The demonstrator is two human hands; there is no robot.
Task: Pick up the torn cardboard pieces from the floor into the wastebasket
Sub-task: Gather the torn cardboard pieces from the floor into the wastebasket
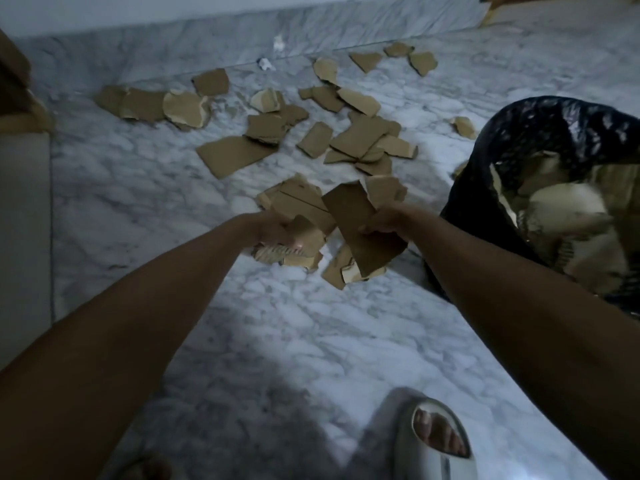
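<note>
Cardboard everywhere, honestly. Right hand [377, 225] is gripping a big torn piece [363, 233], left hand [277, 230] is clutching smaller scraps [294, 251] low over the marble floor [277, 341], probably gathering a bunch per trip. Wastebasket [519, 133] with its black liner is sitting just right of the hands, already holding cardboard. More pieces [242, 155] are lying toward the wall; plenty of bare floor between.
</note>
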